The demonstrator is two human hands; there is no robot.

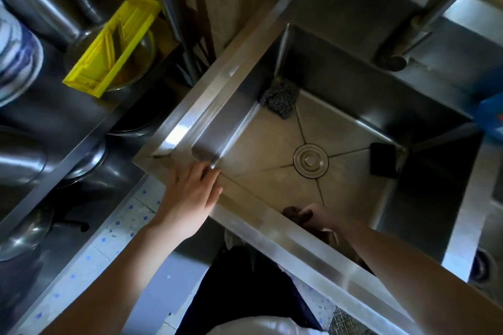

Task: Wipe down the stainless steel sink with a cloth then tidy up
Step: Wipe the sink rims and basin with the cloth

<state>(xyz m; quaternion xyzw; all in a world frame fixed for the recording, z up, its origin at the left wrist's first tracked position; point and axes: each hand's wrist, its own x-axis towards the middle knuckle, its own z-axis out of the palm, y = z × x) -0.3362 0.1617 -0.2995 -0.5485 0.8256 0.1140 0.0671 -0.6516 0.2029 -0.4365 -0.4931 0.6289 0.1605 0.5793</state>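
One sink [190, 117]; one scourer [280, 96]; one cloth [294, 211]; two hands [190, 193] [322, 216].

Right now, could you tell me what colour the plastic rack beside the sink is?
The plastic rack is bright yellow; head view.

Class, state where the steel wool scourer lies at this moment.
In the head view, the steel wool scourer lies on the sink floor, tucked into the corner up-left of the drain.

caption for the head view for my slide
The right hand holds a brown cloth inside the sink while the left hand rests on its rim.
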